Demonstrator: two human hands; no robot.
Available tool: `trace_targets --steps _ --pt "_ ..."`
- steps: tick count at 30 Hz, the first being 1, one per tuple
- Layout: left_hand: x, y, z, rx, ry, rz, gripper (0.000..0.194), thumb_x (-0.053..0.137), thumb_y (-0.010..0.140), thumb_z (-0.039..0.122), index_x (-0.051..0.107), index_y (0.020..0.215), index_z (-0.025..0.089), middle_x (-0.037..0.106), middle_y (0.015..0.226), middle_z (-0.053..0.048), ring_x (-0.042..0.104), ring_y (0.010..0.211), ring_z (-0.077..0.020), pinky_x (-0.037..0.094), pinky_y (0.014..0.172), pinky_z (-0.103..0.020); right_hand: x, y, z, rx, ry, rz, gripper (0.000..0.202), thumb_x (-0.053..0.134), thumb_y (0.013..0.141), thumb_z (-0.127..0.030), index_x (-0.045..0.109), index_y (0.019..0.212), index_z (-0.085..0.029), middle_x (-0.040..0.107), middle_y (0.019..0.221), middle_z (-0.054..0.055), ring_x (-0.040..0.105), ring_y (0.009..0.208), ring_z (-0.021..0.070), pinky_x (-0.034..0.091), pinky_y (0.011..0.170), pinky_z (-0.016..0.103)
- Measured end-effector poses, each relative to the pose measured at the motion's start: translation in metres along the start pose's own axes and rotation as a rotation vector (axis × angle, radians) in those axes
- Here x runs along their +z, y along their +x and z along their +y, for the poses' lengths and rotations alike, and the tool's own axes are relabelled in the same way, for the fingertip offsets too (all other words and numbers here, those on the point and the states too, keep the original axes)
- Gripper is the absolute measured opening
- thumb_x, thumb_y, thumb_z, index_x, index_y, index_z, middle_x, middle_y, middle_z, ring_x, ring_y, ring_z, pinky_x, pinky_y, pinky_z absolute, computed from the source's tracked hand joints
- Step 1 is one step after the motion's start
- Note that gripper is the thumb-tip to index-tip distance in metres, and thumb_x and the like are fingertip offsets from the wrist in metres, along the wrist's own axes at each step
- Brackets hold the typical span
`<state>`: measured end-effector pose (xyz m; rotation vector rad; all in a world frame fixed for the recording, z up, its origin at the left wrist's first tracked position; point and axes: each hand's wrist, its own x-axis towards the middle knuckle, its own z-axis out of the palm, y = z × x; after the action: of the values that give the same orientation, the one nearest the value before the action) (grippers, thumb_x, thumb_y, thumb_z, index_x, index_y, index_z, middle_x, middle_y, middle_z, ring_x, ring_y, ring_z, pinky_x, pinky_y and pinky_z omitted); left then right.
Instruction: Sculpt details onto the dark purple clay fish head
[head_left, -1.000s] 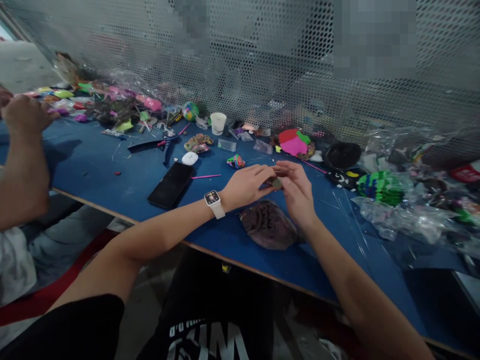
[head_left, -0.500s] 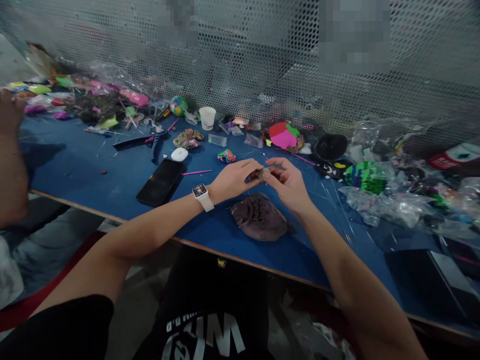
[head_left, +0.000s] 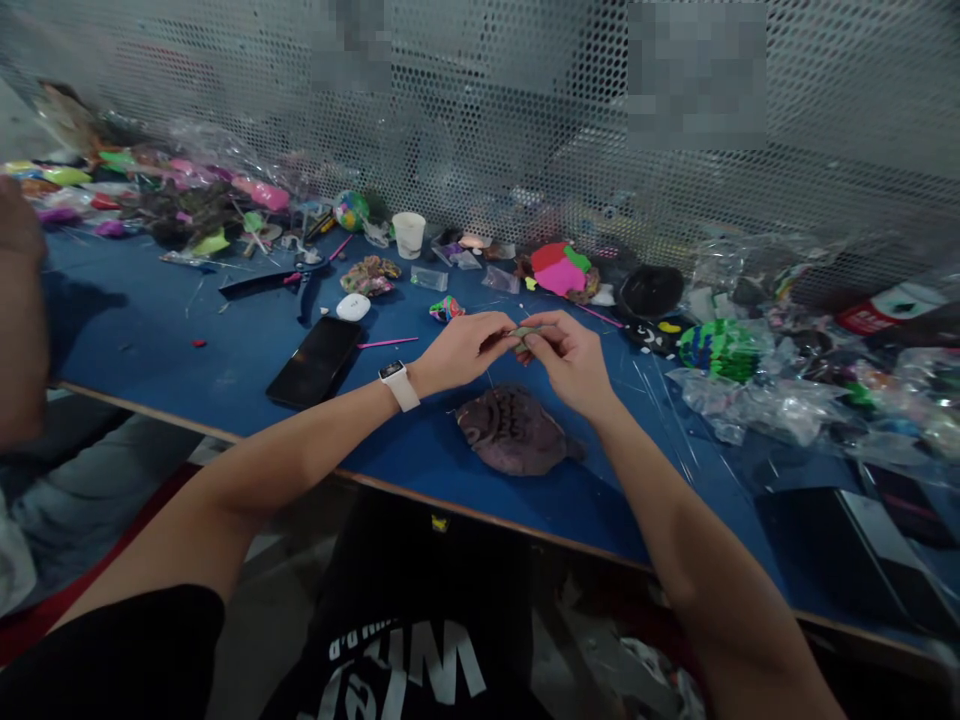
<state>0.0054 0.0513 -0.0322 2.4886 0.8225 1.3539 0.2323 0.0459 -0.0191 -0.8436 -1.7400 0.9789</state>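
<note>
Greenish, putty-like lump [head_left: 523, 341] is up over the desk [head_left: 420, 455], probably light and squishy, so I'd pinch the ends gently. Left hand [head_left: 459, 350] has its fingers nearly closed on one end, the long axis seems to run sideways (it's small and half hidden), and the right hand's [head_left: 577, 370] fingers pinch the other end.

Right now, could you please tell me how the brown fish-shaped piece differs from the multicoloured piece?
The brown fish-shaped piece is dull and dark, while the multicoloured piece is bright. The brown fish-shaped piece is much larger and lies nearer the wearer; the multicoloured piece is small and farther back. Both rest on the blue table.
</note>
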Motion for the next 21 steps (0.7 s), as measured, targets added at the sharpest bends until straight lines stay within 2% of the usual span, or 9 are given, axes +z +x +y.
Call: trace_targets --steps 3,7,12,14,17,21 --pt "0.000 0.002 0.003 -0.047 -0.028 -0.014 0.034 0.051 0.122 0.041 0.070 0.104 0.019 0.077 0.092 -0.006 0.070 0.081 -0.0175 0.052 0.079 -0.031 -0.009 0.003 0.003 -0.022 -0.114 0.054 0.032 0.080 0.105 -0.054 0.077 0.116 -0.025 0.084 0.089 0.002 0.077 0.075 0.0199 0.062 0.076 0.039" --pt "0.004 0.000 0.008 -0.210 -0.166 -0.038 0.027 0.053 0.119 0.034 0.070 0.105 0.019 0.071 0.078 -0.001 0.065 0.069 -0.0148 0.048 0.071 -0.028 -0.016 0.004 0.007 -0.028 -0.219 0.161 0.029 0.075 0.105 -0.052 0.078 0.113 -0.025 0.085 0.093 0.003 0.076 0.071 0.0198 0.063 0.075 0.039" --pt "0.008 -0.003 0.008 -0.339 -0.435 -0.064 0.032 0.051 0.118 0.035 0.075 0.124 0.015 0.065 0.073 0.002 0.061 0.064 -0.0123 0.051 0.068 -0.026 -0.021 0.001 0.011 -0.105 -0.417 0.305 0.028 0.070 0.108 -0.052 0.078 0.115 -0.027 0.086 0.096 0.004 0.078 0.075 0.0236 0.066 0.080 0.043" --pt "0.010 -0.004 0.006 -0.372 -0.527 -0.063 0.035 0.053 0.119 0.038 0.076 0.129 0.014 0.066 0.075 0.001 0.060 0.063 -0.0113 0.052 0.065 -0.024 -0.022 0.000 0.010 -0.150 -0.486 0.354 0.026 0.069 0.109 -0.051 0.077 0.118 -0.027 0.085 0.094 0.004 0.079 0.075 0.0249 0.066 0.082 0.045" --pt "0.014 -0.005 0.003 -0.420 -0.625 -0.066 0.040 0.057 0.119 0.044 0.072 0.139 0.013 0.075 0.085 -0.002 0.064 0.060 -0.0102 0.054 0.060 -0.023 -0.018 -0.004 0.006 -0.211 -0.531 0.396 0.026 0.070 0.109 -0.050 0.075 0.120 -0.027 0.083 0.092 0.005 0.077 0.073 0.0254 0.066 0.080 0.045" --pt "0.016 -0.006 0.001 -0.437 -0.688 -0.065 0.054 0.064 0.116 0.056 0.066 0.148 0.012 0.084 0.106 -0.011 0.073 0.062 -0.0115 0.060 0.063 -0.025 -0.006 -0.010 -0.002 -0.266 -0.527 0.326 0.028 0.069 0.110 -0.052 0.077 0.119 -0.027 0.086 0.103 0.009 0.079 0.081 0.0259 0.068 0.080 0.044"
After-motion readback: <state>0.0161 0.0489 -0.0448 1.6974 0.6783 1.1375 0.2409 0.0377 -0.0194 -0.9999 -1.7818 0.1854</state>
